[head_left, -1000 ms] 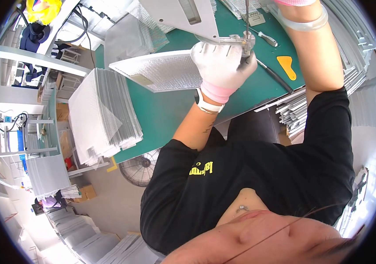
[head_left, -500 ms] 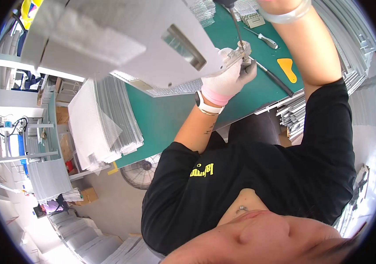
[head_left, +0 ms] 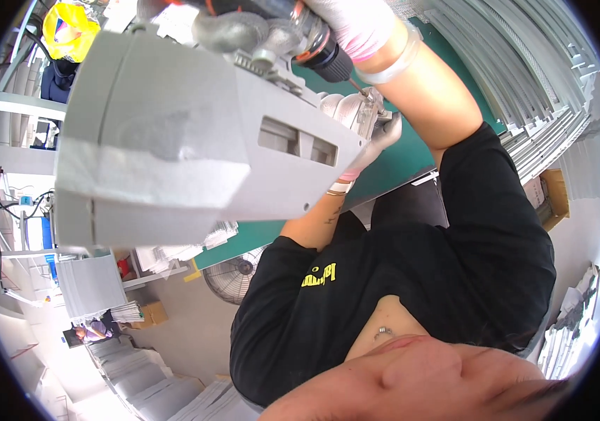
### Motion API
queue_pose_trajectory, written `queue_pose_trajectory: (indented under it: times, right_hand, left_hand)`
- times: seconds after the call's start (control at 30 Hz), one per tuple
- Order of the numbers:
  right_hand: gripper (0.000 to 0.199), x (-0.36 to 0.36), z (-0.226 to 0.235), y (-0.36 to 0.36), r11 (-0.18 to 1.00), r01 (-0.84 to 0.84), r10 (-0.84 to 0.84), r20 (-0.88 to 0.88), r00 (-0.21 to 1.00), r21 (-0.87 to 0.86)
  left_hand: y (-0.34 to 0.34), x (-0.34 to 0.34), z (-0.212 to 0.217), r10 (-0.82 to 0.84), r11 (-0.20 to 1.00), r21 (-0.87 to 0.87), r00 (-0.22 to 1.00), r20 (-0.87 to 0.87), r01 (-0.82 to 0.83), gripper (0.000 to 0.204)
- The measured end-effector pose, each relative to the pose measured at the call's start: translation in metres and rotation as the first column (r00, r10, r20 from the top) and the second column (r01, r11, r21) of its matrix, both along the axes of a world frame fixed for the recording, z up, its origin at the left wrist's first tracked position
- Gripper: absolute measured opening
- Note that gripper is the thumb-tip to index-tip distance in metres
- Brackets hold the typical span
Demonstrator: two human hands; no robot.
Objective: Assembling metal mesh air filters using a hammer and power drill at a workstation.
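Observation:
My right hand (head_left: 359, 24), in a white glove, is closed around a black-and-orange power drill (head_left: 314, 45) at the top of the view. Its fingers are partly cut off by the frame. The thin drill bit (head_left: 357, 87) slants down to a small metal bracket (head_left: 370, 111) at the end of a long grey housing (head_left: 166, 154). My left hand (head_left: 386, 137), in a glove with grey-coated fingers, grips that end beside the bracket. The housing has a rectangular slot and stretches left, close to the camera. Whether the bit touches a screw cannot be made out.
A green bench top (head_left: 401, 165) lies under my hands. Long grey metal strips (head_left: 524, 77) are stacked at the right. A floor fan (head_left: 233, 274) stands below the bench, with a cardboard box (head_left: 556, 193) farther right. A yellow bag (head_left: 69, 34) hangs at upper left.
The drill and my right hand have come lower and left, into fuller view. The housing has tilted and covers more of the bench. The screwdriver and yellow scraper are no longer visible.

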State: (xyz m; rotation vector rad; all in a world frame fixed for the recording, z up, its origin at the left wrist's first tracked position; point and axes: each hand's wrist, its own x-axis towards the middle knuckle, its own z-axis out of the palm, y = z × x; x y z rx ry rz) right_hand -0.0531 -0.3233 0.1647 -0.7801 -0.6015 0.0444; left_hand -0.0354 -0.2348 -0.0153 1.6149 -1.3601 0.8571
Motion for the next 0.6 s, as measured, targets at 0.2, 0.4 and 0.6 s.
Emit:
queue_pose_trajectory:
  times: [0.2, 0.4, 0.6]
  right_hand:
    - [0.030, 0.001, -0.003, 0.009, 0.988, 0.094, -0.076, 0.139, 0.987, -0.125]
    - [0.035, -0.005, -0.007, 0.013, 1.000, 0.027, -0.025, 0.087, 0.996, -0.013]
    - [0.045, -0.013, -0.011, -0.007, 0.976, -0.218, 0.220, 0.141, 0.965, -0.024]
  left_hand:
    - [0.009, -0.007, 0.009, 0.127, 0.989, 0.055, 0.978, 0.166, -0.138, 0.024]
    - [0.020, -0.014, 0.022, 0.088, 0.981, 0.170, 0.995, 0.048, -0.095, 0.026]
    - [0.028, -0.021, 0.023, 0.063, 0.979, 0.198, 0.997, -0.039, -0.054, 0.030]
